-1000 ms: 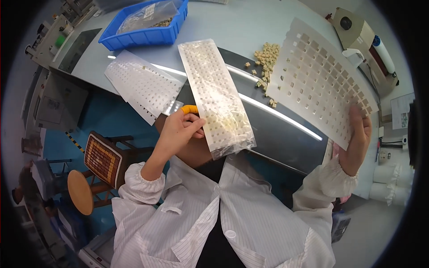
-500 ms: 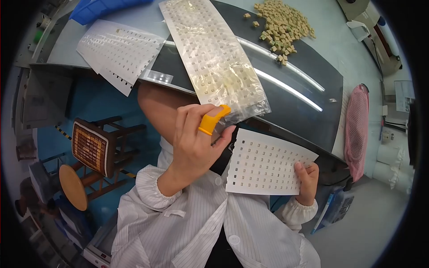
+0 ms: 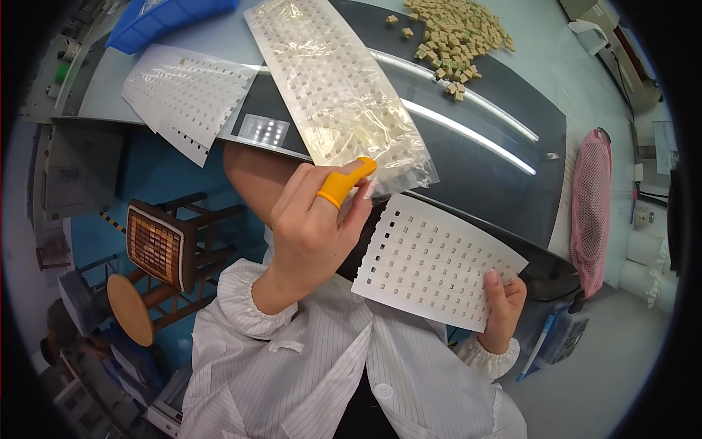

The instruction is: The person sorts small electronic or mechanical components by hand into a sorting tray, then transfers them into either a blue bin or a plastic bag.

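Note:
My left hand (image 3: pixel 313 216) wears an orange finger cot (image 3: pixel 341 186) on its index finger. Its thumb and index finger pinch the near end of a clear plastic bag (image 3: pixel 351 121), which lies lengthwise over the dark mat with white sheets of small square parts inside. In my right hand (image 3: pixel 503 304) is a white perforated sheet (image 3: pixel 439 267) dotted with rows of small rectangular parts, gripped at its right edge, thumb on top. The sheet hangs tilted over my lap, just below the table edge, its left edge close to the bag's end.
Dark mat (image 3: pixel 468 121) covers the table's near part. Small tan blocks (image 3: pixel 464 36) are heaped at the far right. More bagged sheets (image 3: pixel 186 91) overhang the edge at left, below a blue bin (image 3: pixel 164 22). A pink mesh bag (image 3: pixel 591 212) hangs at right; stools (image 3: pixel 157 245) stand at left.
My left hand has moved slightly up and left at the bag's end. The sheet in my right hand has tilted, its right side lower, and its left edge has shifted left.

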A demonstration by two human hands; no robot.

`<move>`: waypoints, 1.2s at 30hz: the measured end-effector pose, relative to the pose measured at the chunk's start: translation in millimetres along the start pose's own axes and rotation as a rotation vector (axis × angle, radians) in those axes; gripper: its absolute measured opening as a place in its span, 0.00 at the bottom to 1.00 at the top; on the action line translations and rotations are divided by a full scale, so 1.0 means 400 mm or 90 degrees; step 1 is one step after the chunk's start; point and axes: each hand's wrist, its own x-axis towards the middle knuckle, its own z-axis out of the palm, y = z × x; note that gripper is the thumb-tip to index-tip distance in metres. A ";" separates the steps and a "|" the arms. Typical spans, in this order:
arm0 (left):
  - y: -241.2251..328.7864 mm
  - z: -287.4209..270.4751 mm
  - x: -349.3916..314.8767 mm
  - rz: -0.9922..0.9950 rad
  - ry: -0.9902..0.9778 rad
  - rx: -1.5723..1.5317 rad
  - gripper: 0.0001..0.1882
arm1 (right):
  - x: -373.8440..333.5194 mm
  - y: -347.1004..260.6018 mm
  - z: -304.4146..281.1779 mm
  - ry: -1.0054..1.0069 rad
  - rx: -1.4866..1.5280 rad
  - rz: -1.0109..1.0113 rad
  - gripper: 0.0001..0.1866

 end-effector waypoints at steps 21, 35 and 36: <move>-0.005 -0.012 -0.059 -0.021 0.061 -0.039 0.19 | -0.048 0.056 0.079 0.191 -0.071 -0.223 0.14; 0.077 0.031 -0.157 -0.580 -0.219 -0.718 0.16 | -0.043 0.108 0.119 0.227 -0.012 -0.258 0.17; 0.079 0.031 -0.151 -0.580 -0.215 -0.721 0.16 | -0.043 0.109 0.116 0.224 -0.015 -0.260 0.17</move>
